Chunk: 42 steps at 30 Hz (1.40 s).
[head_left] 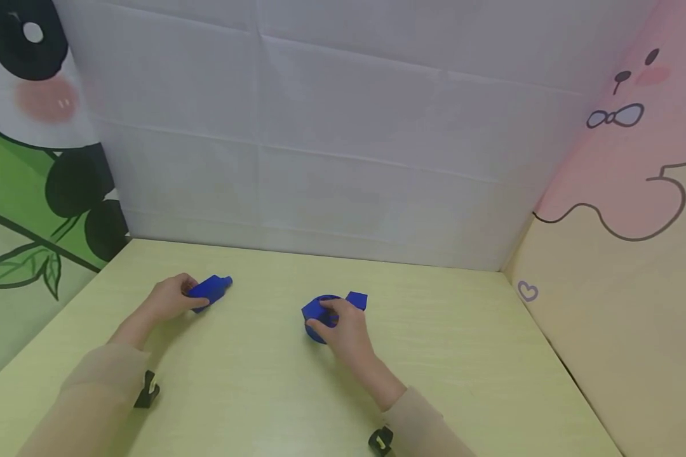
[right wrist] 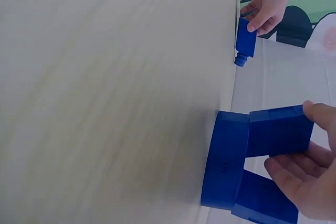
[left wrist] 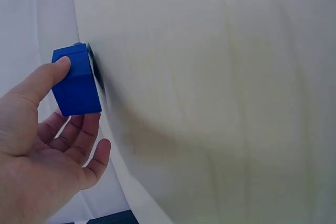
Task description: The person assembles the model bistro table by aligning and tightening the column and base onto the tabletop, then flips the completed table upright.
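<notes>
My left hand (head_left: 174, 296) grips a blue block with a narrow stepped knob (head_left: 213, 290) at its end. The thumb lies on one face of this knobbed block (left wrist: 77, 85), the fingers on the other side; it is held low over the table. My right hand (head_left: 347, 330) pinches a blue angular block (right wrist: 281, 129) between thumb and fingers. That block joins a round blue ring (right wrist: 226, 161), which rests on the table. A second blue angular block (right wrist: 265, 200) leans outward from the same ring, beside my right fingers.
The pale yellow table (head_left: 251, 381) runs back to a white creased sheet (head_left: 343, 158). Side panels with cartoon pictures stand at left and right (head_left: 617, 304). A black wrist strap piece (head_left: 147, 390) hangs by the left sleeve, another (head_left: 381, 440) by the right.
</notes>
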Motion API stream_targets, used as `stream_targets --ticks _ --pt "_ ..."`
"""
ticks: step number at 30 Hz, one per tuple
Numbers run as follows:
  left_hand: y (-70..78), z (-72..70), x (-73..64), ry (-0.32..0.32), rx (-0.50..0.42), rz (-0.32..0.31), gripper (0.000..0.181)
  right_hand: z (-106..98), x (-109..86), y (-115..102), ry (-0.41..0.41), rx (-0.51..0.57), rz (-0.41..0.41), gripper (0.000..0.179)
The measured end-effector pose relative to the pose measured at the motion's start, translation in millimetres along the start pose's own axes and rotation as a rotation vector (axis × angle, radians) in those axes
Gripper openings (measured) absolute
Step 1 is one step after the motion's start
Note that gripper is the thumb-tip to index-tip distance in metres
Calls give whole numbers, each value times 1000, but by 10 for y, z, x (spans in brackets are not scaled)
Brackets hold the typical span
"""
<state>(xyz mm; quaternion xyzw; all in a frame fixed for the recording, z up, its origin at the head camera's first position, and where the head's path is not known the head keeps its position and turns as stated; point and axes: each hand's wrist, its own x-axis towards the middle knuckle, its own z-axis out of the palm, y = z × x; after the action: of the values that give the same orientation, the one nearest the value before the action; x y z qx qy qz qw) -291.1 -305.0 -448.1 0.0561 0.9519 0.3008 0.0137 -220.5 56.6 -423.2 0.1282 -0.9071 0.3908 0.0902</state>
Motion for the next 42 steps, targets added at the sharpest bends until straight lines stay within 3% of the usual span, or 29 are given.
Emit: stream_targets --ticks 17,26,34,42 --pt "340 -71 -49 95 59 40 52 -322 30 273 -195 193 -83 38" --pt "682 -105 -99 112 26 25 57 -541 26 262 -351 332 -105 36" --pt "950 -121 -146 136 -24 36 59 -671 87 332 -489 333 -162 38" --pt "1266 -119 -223 158 -49 77 51 -695 171 491 -558 353 -266 34"
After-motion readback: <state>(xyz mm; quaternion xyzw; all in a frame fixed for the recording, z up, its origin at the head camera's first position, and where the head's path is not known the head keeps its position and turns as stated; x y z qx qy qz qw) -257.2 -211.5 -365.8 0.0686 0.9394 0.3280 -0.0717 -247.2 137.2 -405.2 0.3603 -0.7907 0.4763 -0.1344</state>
